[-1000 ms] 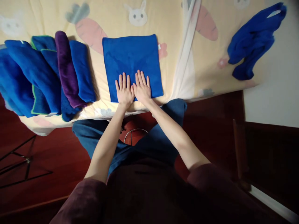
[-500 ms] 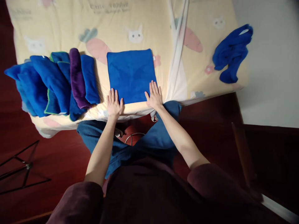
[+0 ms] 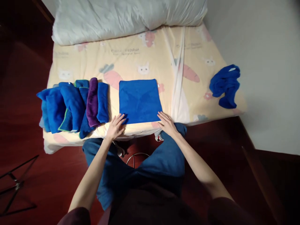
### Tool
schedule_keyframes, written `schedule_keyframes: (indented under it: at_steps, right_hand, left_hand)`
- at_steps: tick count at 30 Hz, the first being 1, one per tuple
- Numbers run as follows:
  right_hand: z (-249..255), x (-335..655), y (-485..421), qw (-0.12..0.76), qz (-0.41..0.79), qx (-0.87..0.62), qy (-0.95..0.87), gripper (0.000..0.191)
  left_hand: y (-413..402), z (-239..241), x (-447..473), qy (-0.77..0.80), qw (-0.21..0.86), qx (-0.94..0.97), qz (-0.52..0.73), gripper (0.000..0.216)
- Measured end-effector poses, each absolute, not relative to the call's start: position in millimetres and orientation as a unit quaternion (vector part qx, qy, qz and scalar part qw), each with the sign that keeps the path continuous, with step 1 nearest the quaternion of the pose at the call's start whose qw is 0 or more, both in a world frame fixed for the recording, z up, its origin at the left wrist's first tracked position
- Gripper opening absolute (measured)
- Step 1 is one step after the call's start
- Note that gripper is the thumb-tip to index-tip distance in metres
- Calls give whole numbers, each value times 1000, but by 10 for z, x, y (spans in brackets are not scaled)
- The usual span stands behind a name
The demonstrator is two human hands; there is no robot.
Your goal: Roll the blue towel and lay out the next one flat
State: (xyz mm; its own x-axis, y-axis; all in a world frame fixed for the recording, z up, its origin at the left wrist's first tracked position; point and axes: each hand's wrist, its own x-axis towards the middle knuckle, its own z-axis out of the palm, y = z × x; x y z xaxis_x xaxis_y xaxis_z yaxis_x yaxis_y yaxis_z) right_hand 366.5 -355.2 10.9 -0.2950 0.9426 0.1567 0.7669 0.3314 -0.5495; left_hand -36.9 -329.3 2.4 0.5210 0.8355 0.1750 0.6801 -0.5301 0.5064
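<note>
A blue towel [image 3: 140, 100] folded into a flat square lies on the bed near its front edge. My left hand [image 3: 116, 126] rests at the towel's near left corner, fingers stretched out and touching the corner. At the near right corner my right hand [image 3: 167, 123] lies flat with fingers apart, fingertips on the towel's edge. Neither hand holds anything.
A row of folded blue towels [image 3: 63, 106] with one purple towel [image 3: 92, 101] overlaps to the left. A crumpled blue towel [image 3: 225, 85] sits at the bed's right edge. A white duvet [image 3: 126, 15] lies at the head. The yellow carrot-print sheet [image 3: 131, 62] covers the bed. Dark red floor surrounds it.
Both hands slid apart from the towel's middle to its two near corners. The camera tilted up, bringing the whole bed and the duvet into view.
</note>
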Motion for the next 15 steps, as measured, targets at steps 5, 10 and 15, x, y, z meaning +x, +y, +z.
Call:
schedule_keyframes:
  at_steps: [5, 10, 15]
  right_hand:
    - [-65, 3457, -3455, 330, 191, -561, -735, 46]
    - [-194, 3446, -3409, 398, 205, -610, -654, 46]
    - [-192, 3571, -3299, 455, 299, -572, -614, 43]
  left_hand:
    - [-3180, -84, -198, 457, 223, 823, 253, 46]
    - [-3170, -200, -200, 513, 228, 768, 308, 41]
    - [-3131, -214, -212, 535, 237, 740, 332, 37]
